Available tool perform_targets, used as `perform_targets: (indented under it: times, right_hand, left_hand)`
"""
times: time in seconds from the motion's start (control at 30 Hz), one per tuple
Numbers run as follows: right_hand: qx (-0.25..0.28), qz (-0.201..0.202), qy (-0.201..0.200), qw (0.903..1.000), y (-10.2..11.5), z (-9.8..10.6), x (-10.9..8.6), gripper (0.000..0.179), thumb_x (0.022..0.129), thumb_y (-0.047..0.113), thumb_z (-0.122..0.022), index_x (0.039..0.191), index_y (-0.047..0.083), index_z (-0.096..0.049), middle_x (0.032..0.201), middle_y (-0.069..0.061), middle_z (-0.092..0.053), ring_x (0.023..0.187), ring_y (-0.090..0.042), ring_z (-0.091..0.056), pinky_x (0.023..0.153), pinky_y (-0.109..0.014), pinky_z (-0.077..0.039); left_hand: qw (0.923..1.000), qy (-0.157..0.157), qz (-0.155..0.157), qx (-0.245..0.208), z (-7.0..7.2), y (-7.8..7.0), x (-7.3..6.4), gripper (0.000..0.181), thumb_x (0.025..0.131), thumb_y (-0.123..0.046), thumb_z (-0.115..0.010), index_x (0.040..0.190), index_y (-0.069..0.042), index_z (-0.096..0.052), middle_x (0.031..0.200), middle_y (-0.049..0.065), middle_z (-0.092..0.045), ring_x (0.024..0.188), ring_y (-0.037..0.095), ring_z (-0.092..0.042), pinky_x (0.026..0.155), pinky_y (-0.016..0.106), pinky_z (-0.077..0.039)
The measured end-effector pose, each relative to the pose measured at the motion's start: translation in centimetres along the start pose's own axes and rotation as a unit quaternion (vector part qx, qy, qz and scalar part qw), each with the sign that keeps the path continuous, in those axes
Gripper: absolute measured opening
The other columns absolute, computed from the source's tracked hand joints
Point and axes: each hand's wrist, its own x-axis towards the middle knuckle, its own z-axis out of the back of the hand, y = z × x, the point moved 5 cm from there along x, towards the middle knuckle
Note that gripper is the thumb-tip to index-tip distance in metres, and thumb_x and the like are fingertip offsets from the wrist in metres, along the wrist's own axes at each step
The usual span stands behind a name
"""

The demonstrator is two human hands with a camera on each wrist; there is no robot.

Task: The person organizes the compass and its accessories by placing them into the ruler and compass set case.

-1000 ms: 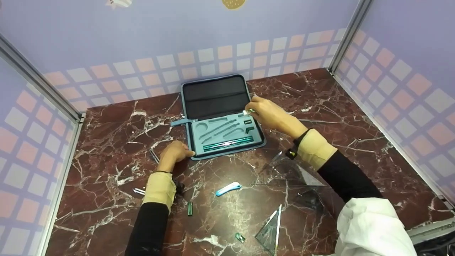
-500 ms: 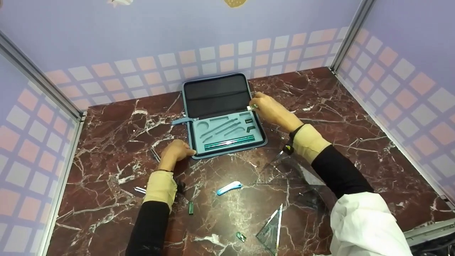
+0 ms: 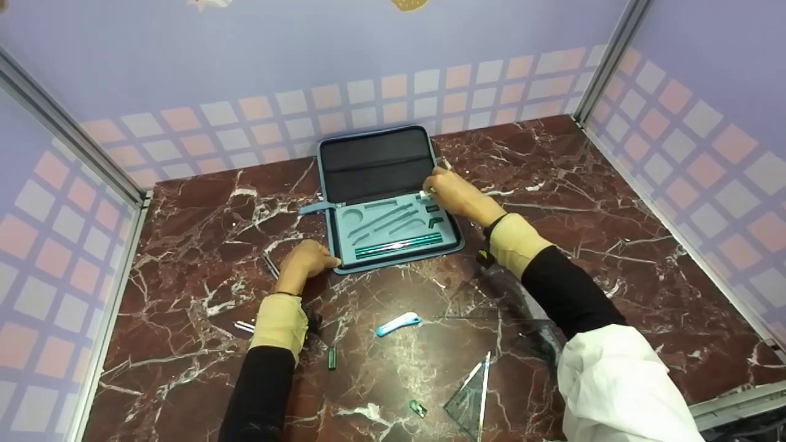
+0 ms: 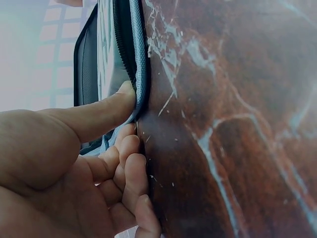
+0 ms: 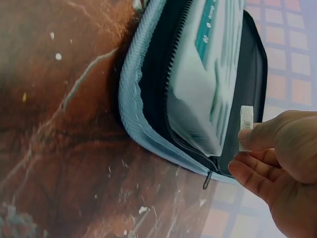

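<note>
An open blue-grey zip case [image 3: 377,166] lies at the back of the table, its dark lid tilted up. My left hand [image 3: 305,259] grips its near left corner; in the left wrist view the thumb presses on the zipped rim [image 4: 140,74] and the fingers curl beneath it. Over the right back part of the foam insert [image 3: 374,222], my right hand [image 3: 455,193] pinches a small white eraser [image 5: 246,121] with a barcode between thumb and fingers. Green metallic pencils [image 3: 399,245] lie in the front slot, and small dark green pieces [image 3: 435,222] fill recesses at the right.
A blue-and-white cutter [image 3: 398,324], a small green case [image 3: 331,358], a green sharpener-like piece [image 3: 417,409] and a clear set square [image 3: 470,396] lie on the near table. Scissors with black-and-yellow handles [image 3: 485,258] lie by my right wrist. Patterned walls [image 3: 368,49] enclose the table.
My right hand has shifted slightly back and right with the eraser, then returned forward and left over the insert. My left hand keeps its grip on the case corner.
</note>
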Motion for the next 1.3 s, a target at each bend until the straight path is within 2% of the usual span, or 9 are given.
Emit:
perform_targets:
  times: [0.4,0.63,0.77,0.9,1.3]
  right_hand:
    - [-0.009,-0.025,0.004,0.9997,-0.3,-1.1,0.3,0.022,0.093,-0.008,-0.057,0.107,-0.007,-0.074,0.105,-0.024,-0.061,0.094,-0.041,-0.065,0.084,-0.049,-0.054]
    - [-0.004,-0.033,0.004,0.9994,-0.2,-1.3,0.3,0.023,0.092,-0.008,-0.059,0.11,-0.006,-0.073,0.107,-0.024,-0.063,0.097,-0.04,-0.066,0.086,-0.049,-0.055]
    - [0.004,-0.037,0.002,0.9993,-0.4,-1.2,0.3,0.021,0.091,-0.009,-0.059,0.108,-0.008,-0.071,0.107,-0.025,-0.063,0.098,-0.041,-0.066,0.087,-0.049,-0.055]
    - [0.012,-0.032,0.001,0.9994,-0.5,-1.3,0.3,0.016,0.09,-0.009,-0.062,0.103,-0.008,-0.071,0.106,-0.024,-0.065,0.097,-0.042,-0.066,0.088,-0.049,-0.055]
    - [-0.001,0.021,-0.027,0.9994,-0.2,-1.6,0.2,0.019,0.089,-0.012,-0.058,0.095,-0.01,-0.076,0.098,-0.026,-0.068,0.094,-0.042,-0.067,0.085,-0.048,-0.057]
  left_hand:
    - [0.9999,-0.005,-0.01,-0.004,-0.1,-0.2,0.1,0.04,0.095,-0.036,-0.074,0.121,-0.006,-0.071,0.127,0.013,-0.067,0.107,0.028,-0.061,0.097,0.047,-0.051]
    - [0.9998,-0.008,-0.018,-0.004,0.0,-0.4,0.0,0.039,0.094,-0.035,-0.074,0.12,-0.006,-0.071,0.127,0.013,-0.068,0.109,0.029,-0.062,0.097,0.049,-0.05]
    - [0.9999,0.0,-0.013,-0.004,0.0,-0.4,0.0,0.042,0.095,-0.036,-0.073,0.124,-0.005,-0.07,0.132,0.014,-0.066,0.116,0.032,-0.061,0.1,0.049,-0.049]
    - [0.9999,0.011,-0.002,-0.003,0.1,-0.4,0.1,0.045,0.097,-0.036,-0.071,0.129,-0.005,-0.067,0.137,0.014,-0.063,0.122,0.033,-0.059,0.103,0.048,-0.048]
    - [0.9999,-0.004,-0.008,-0.012,0.0,0.1,0.0,0.042,0.095,-0.036,-0.074,0.122,-0.004,-0.07,0.131,0.015,-0.067,0.118,0.033,-0.062,0.1,0.047,-0.05]
